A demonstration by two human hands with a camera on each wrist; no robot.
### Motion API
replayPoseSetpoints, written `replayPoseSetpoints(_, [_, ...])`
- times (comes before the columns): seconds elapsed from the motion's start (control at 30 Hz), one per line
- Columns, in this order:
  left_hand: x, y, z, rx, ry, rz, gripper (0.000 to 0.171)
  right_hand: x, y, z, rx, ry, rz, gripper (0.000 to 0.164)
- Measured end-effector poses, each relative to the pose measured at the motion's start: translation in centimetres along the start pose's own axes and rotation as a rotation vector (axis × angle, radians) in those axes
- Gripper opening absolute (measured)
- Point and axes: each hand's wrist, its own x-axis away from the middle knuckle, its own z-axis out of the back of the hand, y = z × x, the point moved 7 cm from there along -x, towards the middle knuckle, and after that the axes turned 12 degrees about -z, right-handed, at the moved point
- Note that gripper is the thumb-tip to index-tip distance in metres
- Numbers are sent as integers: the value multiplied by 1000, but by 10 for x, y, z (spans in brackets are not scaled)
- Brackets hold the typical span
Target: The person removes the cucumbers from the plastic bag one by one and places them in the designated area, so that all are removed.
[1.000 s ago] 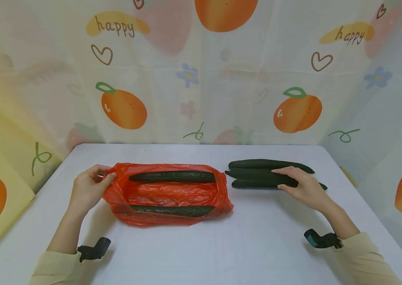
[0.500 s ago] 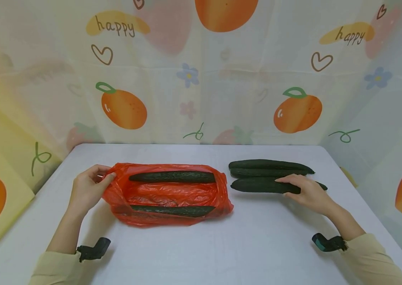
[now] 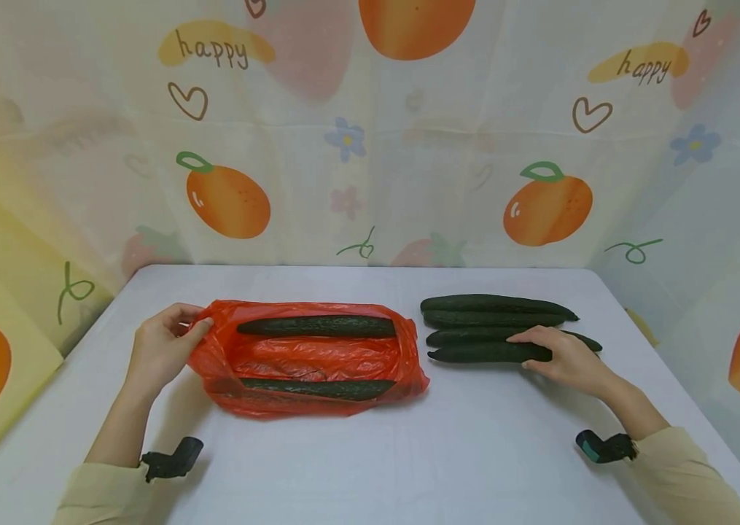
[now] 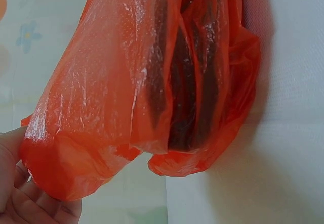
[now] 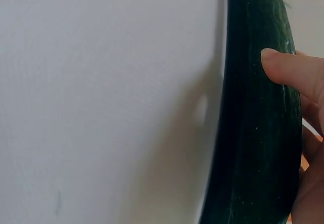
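Note:
A red plastic bag (image 3: 317, 357) lies on the left half of the table. Its opening shows one dark green cucumber (image 3: 317, 326) at the back and another cucumber (image 3: 324, 389) along the front, partly under the film. My left hand (image 3: 162, 346) pinches the bag's left end, thumb in front; in the left wrist view the bag's film (image 4: 76, 148) bunches at the fingers. To the right, several cucumbers lie side by side. My right hand (image 3: 569, 357) grips the frontmost cucumber (image 3: 481, 353) near its right part, its thumb (image 5: 283, 67) on the near side and fingers behind.
Behind the held one lie more cucumbers: one close behind (image 3: 464, 336), and a pair (image 3: 494, 302) farther back. A white cloth covers the table (image 3: 370, 467). A patterned curtain (image 3: 370, 189) hangs behind the table's far edge.
My right hand has come slightly nearer and to the right. The front cucumbers have separated from the back pair and shifted nearer. My left hand and the bag stay put.

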Motion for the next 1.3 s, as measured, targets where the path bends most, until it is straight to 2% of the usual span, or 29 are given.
replayPoseSetpoints(0.87, [0, -1, -2, 0, 0, -2, 26, -3, 10, -11, -16, 14, -24, 46])
replayPoseSetpoints(1.07, [1, -2, -4, 13, -29, 14, 28, -4, 7, -11, 38, 51, 4, 48])
replayPoseSetpoints(1.3, [0, -1, -4, 23, -30, 19, 29, -4, 7, -10, 72, 64, -28, 43])
